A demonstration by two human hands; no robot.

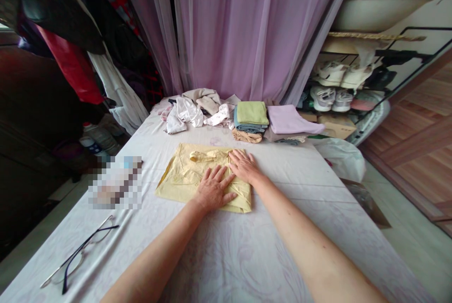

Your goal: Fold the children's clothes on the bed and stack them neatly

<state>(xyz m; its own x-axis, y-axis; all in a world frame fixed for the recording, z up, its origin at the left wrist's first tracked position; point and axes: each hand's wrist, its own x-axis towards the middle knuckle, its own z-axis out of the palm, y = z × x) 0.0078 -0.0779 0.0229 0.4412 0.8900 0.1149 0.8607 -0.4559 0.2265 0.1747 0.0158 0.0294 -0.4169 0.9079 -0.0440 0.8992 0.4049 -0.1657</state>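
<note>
A pale yellow garment [183,171], folded into a rough rectangle, lies flat on the table in front of me. A narrow strip of its fabric forms a small loop on top, near the far edge. My left hand [213,190] rests on the near right part of the cloth with its fingers spread. Further out, at the right edge, my right hand [244,165] lies flat on the same garment, fingers stretched out. Both palms face down, and neither hand grips anything I can see.
Folded clothes, green [252,113] and lilac [293,119], are stacked at the far right of the cloth-covered table [278,246]. A loose heap of light clothes [190,110] sits beside them. Eyeglasses [79,253] lie at the near left. A purple curtain [229,30] hangs behind.
</note>
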